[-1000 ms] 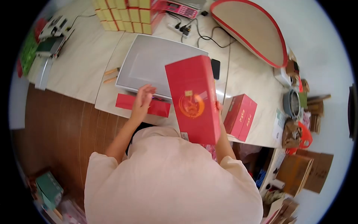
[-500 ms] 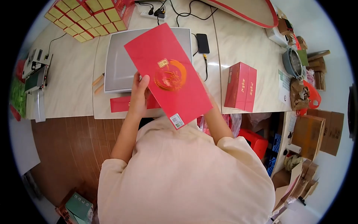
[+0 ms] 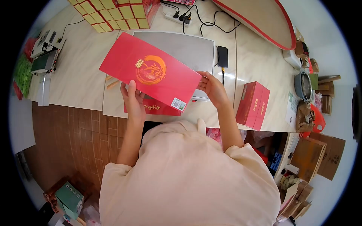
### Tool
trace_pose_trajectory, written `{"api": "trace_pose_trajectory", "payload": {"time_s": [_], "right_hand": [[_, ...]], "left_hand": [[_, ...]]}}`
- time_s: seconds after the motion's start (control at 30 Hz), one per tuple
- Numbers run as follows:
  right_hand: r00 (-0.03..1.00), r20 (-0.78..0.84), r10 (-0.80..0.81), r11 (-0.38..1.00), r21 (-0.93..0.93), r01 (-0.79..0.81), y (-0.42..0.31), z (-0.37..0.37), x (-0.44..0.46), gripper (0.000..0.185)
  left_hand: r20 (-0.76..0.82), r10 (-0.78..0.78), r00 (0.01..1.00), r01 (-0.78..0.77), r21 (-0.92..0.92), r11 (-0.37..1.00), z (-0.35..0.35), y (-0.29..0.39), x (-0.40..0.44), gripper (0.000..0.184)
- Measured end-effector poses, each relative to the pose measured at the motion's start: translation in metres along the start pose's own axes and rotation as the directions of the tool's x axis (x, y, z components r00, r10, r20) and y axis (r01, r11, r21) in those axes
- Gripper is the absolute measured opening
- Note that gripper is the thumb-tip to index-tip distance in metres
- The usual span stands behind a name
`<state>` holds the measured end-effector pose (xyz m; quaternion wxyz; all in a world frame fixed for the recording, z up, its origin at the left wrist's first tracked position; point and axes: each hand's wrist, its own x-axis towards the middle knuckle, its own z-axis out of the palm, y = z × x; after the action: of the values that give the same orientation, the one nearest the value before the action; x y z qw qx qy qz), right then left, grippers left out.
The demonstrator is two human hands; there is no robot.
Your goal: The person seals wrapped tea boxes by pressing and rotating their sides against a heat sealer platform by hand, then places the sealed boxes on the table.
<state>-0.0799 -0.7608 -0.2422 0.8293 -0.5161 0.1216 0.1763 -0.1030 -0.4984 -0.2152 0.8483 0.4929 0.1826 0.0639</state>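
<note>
A flat red gift box (image 3: 124,56) with a gold-orange round emblem and a white label is held up in front of me. My left hand (image 3: 132,100) grips its lower left edge, thumb on the front face and fingers behind. At the right end, my right hand (image 3: 213,87) holds the corner, fingers curled at the edge. Below the box, a second red piece with gold lettering (image 3: 162,109) lies at the table's front edge, partly covered. A grey flat-topped unit (image 3: 184,47) sits behind, partly hidden by the box.
A red box with gold lettering (image 3: 253,106) stands to the right, near a phone (image 3: 223,56) on a cable. Stacked yellow-and-red boxes (image 3: 117,15) and a power strip (image 3: 179,18) are at the back. A small machine (image 3: 47,52) stands left; a red-rimmed board (image 3: 260,22) lies back right.
The red gift box has turned from a steep slant to a flatter one and shifted left. My right hand, hidden behind it before, now shows at its right end. The camera view has shifted.
</note>
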Motion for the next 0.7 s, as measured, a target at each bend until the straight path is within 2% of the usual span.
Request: {"api": "trace_pose_trajectory", "payload": {"time_s": [0.1, 0.17, 0.2, 0.23, 0.27, 0.3, 0.33, 0.37, 0.43, 0.5, 0.57, 0.63, 0.7], "right_hand": [[0.999, -0.052, -0.014, 0.998, -0.066, 0.01, 0.0, 0.012, 0.002, 0.044], [0.989, -0.091, -0.115, 0.954, -0.288, 0.084, -0.003, 0.016, 0.001, 0.05], [0.989, -0.093, -0.116, 0.953, -0.291, 0.084, -0.003, 0.019, 0.0, 0.05], [0.955, -0.039, -0.294, 0.814, -0.534, 0.229, -0.002, 0.022, -0.001, 0.062], [0.894, 0.061, -0.443, 0.593, -0.728, 0.344, -0.001, 0.026, -0.003, 0.077], [0.895, 0.067, -0.44, 0.592, -0.728, 0.346, -0.004, 0.038, -0.007, 0.077], [0.865, 0.223, -0.449, 0.327, -0.86, 0.391, -0.011, 0.056, -0.014, 0.09], [0.83, 0.377, -0.411, 0.031, -0.904, 0.426, -0.015, 0.067, -0.016, 0.103], [0.831, 0.389, -0.397, -0.006, -0.907, 0.422, -0.014, 0.076, -0.007, 0.11], [0.83, 0.411, -0.378, -0.049, -0.904, 0.426, -0.016, 0.082, 0.004, 0.116], [0.837, 0.425, -0.345, 0.03, -0.886, 0.462, -0.014, 0.08, 0.015, 0.113], [0.803, 0.468, -0.369, -0.023, -0.868, 0.496, -0.009, 0.072, 0.026, 0.11], [0.819, 0.456, -0.347, -0.009, -0.875, 0.484, -0.003, 0.061, 0.041, 0.107]], "left_hand": [[-0.065, 0.038, 0.997, -0.04, -0.026, 0.999, 0.002, 0.0, -0.001, 0.054], [-0.072, 0.081, 0.994, -0.083, -0.02, 0.996, 0.002, -0.003, 0.0, 0.06], [-0.071, 0.079, 0.994, -0.081, -0.022, 0.996, 0.002, -0.005, 0.001, 0.06], [-0.068, 0.088, 0.994, -0.089, -0.008, 0.996, 0.001, -0.007, 0.001, 0.062], [-0.068, 0.098, 0.993, -0.098, 0.007, 0.995, 0.002, -0.009, 0.002, 0.063], [-0.074, 0.1, 0.992, -0.1, 0.005, 0.995, 0.004, -0.011, 0.001, 0.063], [-0.083, 0.079, 0.993, -0.078, 0.01, 0.997, 0.007, -0.015, -0.001, 0.064], [-0.093, 0.058, 0.994, -0.057, 0.014, 0.998, 0.011, -0.017, -0.003, 0.065], [-0.087, 0.071, 0.994, -0.071, -0.007, 0.997, 0.016, -0.027, -0.008, 0.067], [-0.002, 0.093, 0.996, -0.093, 0.076, 0.993, 0.015, -0.043, -0.007, 0.067], [0.005, 0.087, 0.996, -0.087, 0.071, 0.994, 0.013, -0.045, -0.004, 0.07], [0.05, -0.08, 0.996, 0.076, 0.074, 0.994, 0.009, -0.048, 0.008, 0.076], [0.071, -0.119, 0.99, 0.116, 0.056, 0.992, 0.001, -0.052, 0.012, 0.083]]}}
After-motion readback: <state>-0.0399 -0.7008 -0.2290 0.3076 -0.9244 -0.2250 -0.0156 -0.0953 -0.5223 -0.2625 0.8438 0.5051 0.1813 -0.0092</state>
